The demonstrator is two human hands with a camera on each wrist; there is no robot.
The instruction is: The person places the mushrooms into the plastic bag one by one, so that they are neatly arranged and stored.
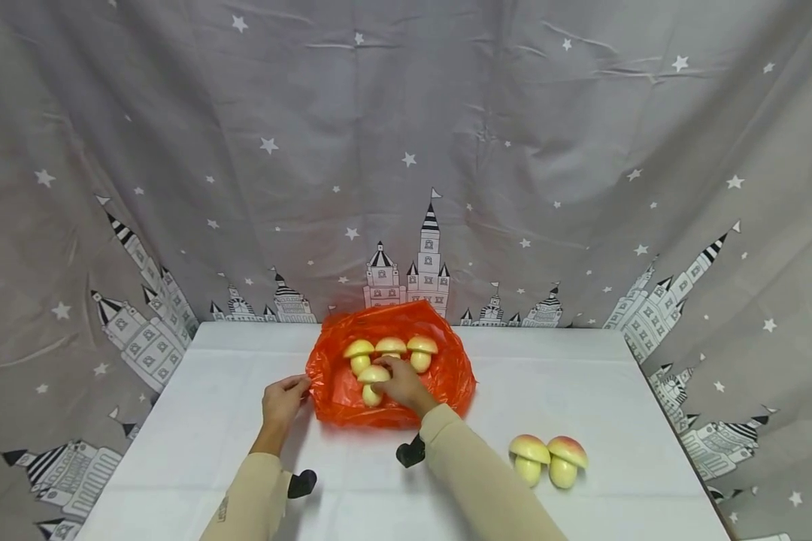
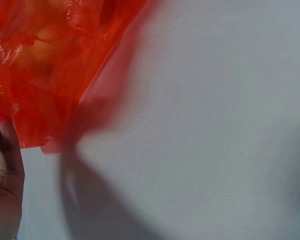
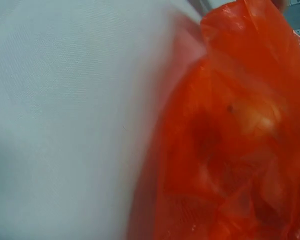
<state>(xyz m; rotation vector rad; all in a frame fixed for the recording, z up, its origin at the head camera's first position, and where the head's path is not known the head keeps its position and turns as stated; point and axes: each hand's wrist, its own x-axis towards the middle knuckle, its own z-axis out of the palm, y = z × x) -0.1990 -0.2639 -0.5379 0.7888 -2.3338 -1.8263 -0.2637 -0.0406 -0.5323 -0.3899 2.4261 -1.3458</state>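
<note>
A red plastic bag [image 1: 459, 368] lies with its mouth spread wide on the white table. My left hand [image 1: 283, 406] pinches the bag's left rim; in the left wrist view its fingers [image 2: 9, 150] meet the red film. Inside the bag, my right hand [image 1: 404, 387] holds a yellow toy mushroom [image 1: 372, 376] by its cap's right side. Behind it stand three more mushrooms: one at left [image 1: 359, 353], a middle one [image 1: 390, 346] partly covered by the hand, and one at right [image 1: 422, 352]. In the right wrist view the bag [image 3: 200, 165] hides the right hand's fingers.
Two mushrooms with reddish caps, a left one [image 1: 529, 458] and a right one [image 1: 566, 460], stand side by side at the table's right front. A grey curtain [image 1: 514, 135] with printed stars and castles hangs behind the white table [image 1: 555, 376].
</note>
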